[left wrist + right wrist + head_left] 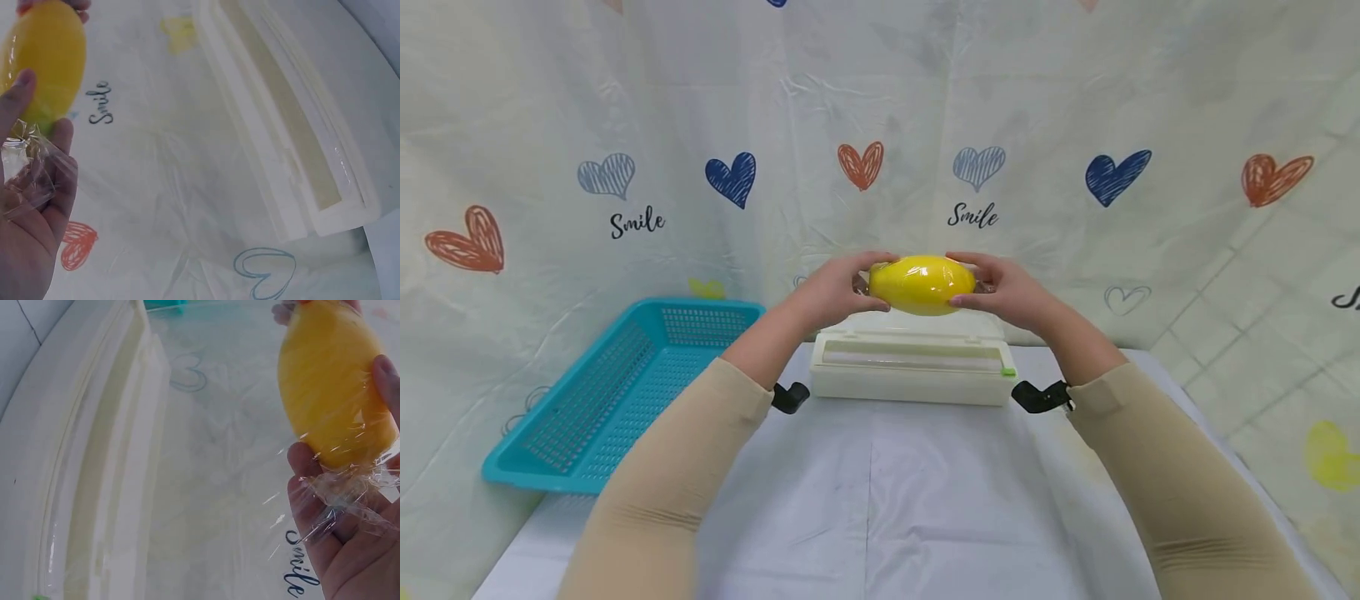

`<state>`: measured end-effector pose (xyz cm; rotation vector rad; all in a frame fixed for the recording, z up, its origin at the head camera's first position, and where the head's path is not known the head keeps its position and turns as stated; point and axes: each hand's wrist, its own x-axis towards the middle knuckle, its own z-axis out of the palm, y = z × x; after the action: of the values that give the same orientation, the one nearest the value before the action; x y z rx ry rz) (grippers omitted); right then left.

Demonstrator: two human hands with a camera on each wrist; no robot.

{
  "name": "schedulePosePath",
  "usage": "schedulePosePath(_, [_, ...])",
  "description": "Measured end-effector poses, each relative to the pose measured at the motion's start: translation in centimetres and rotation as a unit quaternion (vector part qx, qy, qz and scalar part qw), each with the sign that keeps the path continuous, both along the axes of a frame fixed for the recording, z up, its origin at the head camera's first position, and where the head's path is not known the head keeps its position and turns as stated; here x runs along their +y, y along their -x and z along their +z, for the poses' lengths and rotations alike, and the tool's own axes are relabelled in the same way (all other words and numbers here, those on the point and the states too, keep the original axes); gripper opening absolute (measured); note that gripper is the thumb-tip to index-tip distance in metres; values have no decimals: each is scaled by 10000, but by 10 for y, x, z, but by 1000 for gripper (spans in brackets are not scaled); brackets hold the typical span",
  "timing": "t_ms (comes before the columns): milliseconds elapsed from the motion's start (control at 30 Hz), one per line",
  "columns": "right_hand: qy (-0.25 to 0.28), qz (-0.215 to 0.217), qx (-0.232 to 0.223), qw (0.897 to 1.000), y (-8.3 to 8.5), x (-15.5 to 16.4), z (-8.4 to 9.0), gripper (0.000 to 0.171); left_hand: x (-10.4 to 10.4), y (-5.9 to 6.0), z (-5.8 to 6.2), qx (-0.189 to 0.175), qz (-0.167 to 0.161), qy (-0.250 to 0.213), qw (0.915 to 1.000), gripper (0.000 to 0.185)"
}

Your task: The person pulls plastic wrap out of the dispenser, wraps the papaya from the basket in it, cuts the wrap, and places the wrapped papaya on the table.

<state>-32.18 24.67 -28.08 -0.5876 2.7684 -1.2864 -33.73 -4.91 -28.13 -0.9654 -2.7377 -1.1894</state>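
Head view shows the counter point(865, 500) under a white sheet, backed by a heart-printed cloth point(1075, 100), with a teal basket point(617, 392) at the left edge and a cream film dispenser point(912, 367) standing across the middle. Above that dispenser, clear of it, both hands hold a yellow mango point(922, 284) lengthwise between them: the left hand point(831, 292) cups its left end and the right hand point(1007, 292) its right end, fingers of each curled round the fruit. Wrist views show clear film point(340, 487) drawn over the mango and gathered into crinkled tails at both ends, one tail lying in the left palm point(28, 169), the other against the right fingers point(306, 481). From the right wrist a sheet of film seems to stretch on towards the dispenser, though whether it is already cut I cannot tell. Doing this step well, in my judgement, means keeping the film taut across the fruit's belly, turning the mango between the hands so the loose tails twist shut, and pressing each tail flat against the skin so it clings. Light pressure should do, since a ripe mango bruises, and slack film would trap air and wrinkle.
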Motion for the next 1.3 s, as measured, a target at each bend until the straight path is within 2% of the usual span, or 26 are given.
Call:
schedulePosePath(167, [-200, 197, -243, 9993, -14, 2, -7, 75, -5, -12, -7, -226, -202, 199, 9993, 68])
schedulePosePath(300, [-324, 379, -412, 9979, -26, 2, -17, 73, -9, -24, -16, -453, -208, 483, 9976, 68])
schedulePosePath(433, [-329, 435, -539, 9971, -37, 0, -32, 71, -12, -34, -29, -671, -188, 601, 9958, 68])
schedulePosePath(600, [-369, 401, -872, 9947, -46, -3, -54, 68, -15, -42, -49, -1003, -398, 636, 9921, 68])
schedulePosePath(733, [-450, 436, -981, 9932, -51, -5, -66, 67, -17, -50, -62, -1042, -421, 720, 9911, 70])
schedulePosePath(800, [-440, 475, -963, 9932, -52, -6, -70, 65, -16, -55, -67, -936, -303, 844, 9916, 77])
schedulePosePath(900, [-428, 508, -944, 9933, -55, -7, -74, 64, -11, -61, -74, -577, -187, 1100, 9921, 88])
schedulePosePath(1000, [-370, 451, -1001, 9933, -56, -7, -76, 62, -3, -63, -80, -60, -167, 1283, 9916, 87])
schedulePosePath(1067, [-369, 400, -1005, 9934, -57, -6, -78, 61, 0, -62, -84, 122, -192, 1274, 9916, 82])
schedulePosePath(1167, [-366, 374, -997, 9936, -57, -5, -80, 59, 1, -59, -88, 178, -180, 1238, 9920, 77])
schedulePosePath(1300, [-397, 348, -881, 9947, -57, -2, -79, 60, -1, -54, -90, -37, -112, 1074, 9941, 76])
